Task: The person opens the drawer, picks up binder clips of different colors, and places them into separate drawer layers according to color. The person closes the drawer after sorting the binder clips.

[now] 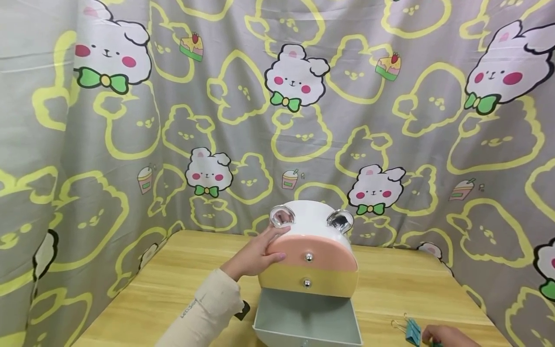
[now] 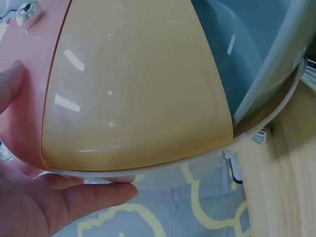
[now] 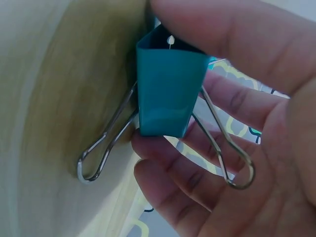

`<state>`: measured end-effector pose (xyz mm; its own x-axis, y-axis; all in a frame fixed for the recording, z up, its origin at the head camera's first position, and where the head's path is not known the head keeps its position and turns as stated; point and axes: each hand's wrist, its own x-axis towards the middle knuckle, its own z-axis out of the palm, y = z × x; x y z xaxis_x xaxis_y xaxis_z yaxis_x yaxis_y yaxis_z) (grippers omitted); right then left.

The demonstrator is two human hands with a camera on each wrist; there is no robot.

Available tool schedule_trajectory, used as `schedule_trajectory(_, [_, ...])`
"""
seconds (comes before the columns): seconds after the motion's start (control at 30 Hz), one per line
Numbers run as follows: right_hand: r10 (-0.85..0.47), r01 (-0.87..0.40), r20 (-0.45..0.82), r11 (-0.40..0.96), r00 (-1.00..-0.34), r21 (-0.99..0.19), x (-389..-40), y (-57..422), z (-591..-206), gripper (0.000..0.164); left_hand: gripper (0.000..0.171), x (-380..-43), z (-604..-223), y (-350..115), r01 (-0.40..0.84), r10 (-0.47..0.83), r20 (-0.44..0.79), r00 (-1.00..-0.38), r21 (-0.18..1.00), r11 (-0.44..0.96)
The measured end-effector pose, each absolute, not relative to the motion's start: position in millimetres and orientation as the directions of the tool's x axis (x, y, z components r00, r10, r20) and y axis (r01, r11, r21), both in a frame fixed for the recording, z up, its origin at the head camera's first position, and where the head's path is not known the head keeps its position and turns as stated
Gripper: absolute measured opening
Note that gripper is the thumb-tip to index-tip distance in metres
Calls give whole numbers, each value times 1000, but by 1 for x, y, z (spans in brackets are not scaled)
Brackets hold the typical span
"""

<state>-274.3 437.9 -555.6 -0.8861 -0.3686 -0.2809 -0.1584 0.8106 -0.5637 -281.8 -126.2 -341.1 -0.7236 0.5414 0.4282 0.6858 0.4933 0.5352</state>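
A small drawer chest (image 1: 310, 217) with a white top and silver ears stands on the table. Its pink top drawer (image 1: 321, 250) and yellow middle drawer (image 1: 329, 282) are closed; the grey-green bottom drawer (image 1: 308, 313) is pulled out. My left hand (image 1: 257, 253) rests against the chest's upper left side, thumb on the pink front and fingers extended along the side. At the lower right, my right hand (image 1: 448, 335) pinches a teal binder clip (image 3: 170, 91) between thumb and fingers, close by the wood. Another teal binder clip (image 1: 413, 332) lies just left of that hand.
The wooden table (image 1: 390, 284) is enclosed by a grey curtain (image 1: 243, 130) printed with rabbits and yellow outlines. A dark object (image 1: 243, 311) sits beside the left sleeve, partly hidden. The pulled-out drawer juts toward the front.
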Motion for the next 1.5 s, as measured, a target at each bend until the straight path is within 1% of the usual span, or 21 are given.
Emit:
schedule_trajectory(0.13, [-396, -158, -282, 780, -874, -606, -280, 449, -562, 27, 61, -282, -341, -125, 680, 540, 422, -728, 544, 491])
schedule_trajectory(0.3, [-380, -131, -295, 779, -877, -613, -282, 453, -562, 35, 61, -282, -341, -125, 659, 533, 400, -746, 560, 503])
schedule_trajectory(0.57, [-369, -93, -303, 755, -878, -650, -282, 453, -560, 45, 60, -280, -342, -125, 676, 538, 419, -732, 543, 497])
schedule_trajectory(0.7, [-384, -101, -289, 736, -877, -669, -285, 456, -564, 43, 60, -281, -343, -125, 681, 543, 420, -727, 541, 494])
schedule_trajectory(0.93, [-436, -106, -263, 657, -861, -746, -282, 450, -561, 35, 61, -280, -342, -125, 666, 538, 406, -739, 561, 492])
schedule_trajectory(1.0, [-447, -116, -268, 664, -853, -738, -274, 439, -546, 36, 61, -280, -342, -125, 661, 537, 401, -742, 567, 490])
schedule_trajectory(1.07, [-446, -137, -252, 674, -859, -726, -260, 420, -523, 38, 61, -279, -342, -125, 661, 536, 402, -743, 567, 491])
schedule_trajectory(1.17, [-432, -128, -246, 673, -868, -729, -235, 385, -482, 42, 61, -279, -341, -126, 661, 533, 404, -744, 564, 495])
schedule_trajectory(1.27, [-416, -118, -222, 650, -882, -750, -218, 358, -453, 44, 61, -279, -342, -126, 662, 529, 409, -743, 562, 496])
schedule_trajectory(1.37, [-409, -125, -208, 653, -889, -747, -211, 345, -439, 46, 61, -279, -342, -126, 657, 527, 404, -748, 567, 497])
schedule_trajectory(1.5, [-400, -125, -198, 651, -895, -749, -209, 339, -435, 53, 60, -278, -343, -125, 658, 529, 405, -746, 569, 493])
